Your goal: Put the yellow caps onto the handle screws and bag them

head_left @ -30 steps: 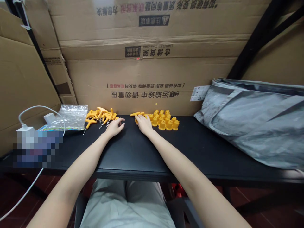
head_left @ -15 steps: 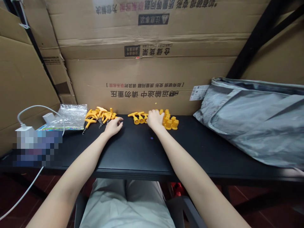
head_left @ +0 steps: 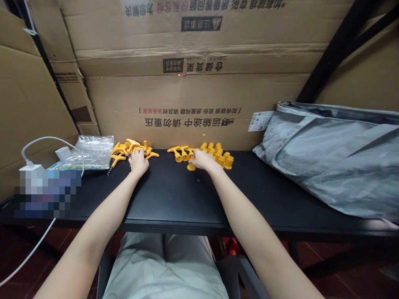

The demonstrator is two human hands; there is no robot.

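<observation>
On the black table [head_left: 174, 195] lies a pile of yellow T-handled corkscrews [head_left: 124, 148] at the back left. My left hand [head_left: 138, 160] reaches into that pile, fingers curled over one of the corkscrews. A group of yellow caps [head_left: 220, 154] stands at the back centre. My right hand [head_left: 201, 159] is closed on one yellow cap [head_left: 190, 165], held just left of the group. Two assembled yellow pieces [head_left: 179, 153] lie between my hands.
A clear plastic bag [head_left: 93, 151] and a white charger with its cable [head_left: 64, 153] lie at the left. A large grey bag [head_left: 333, 158] fills the right side of the table. Cardboard boxes [head_left: 193, 95] wall off the back.
My left hand moved left and back into the corkscrew pile. My right hand went to the cap group, then drew back left holding one cap.
</observation>
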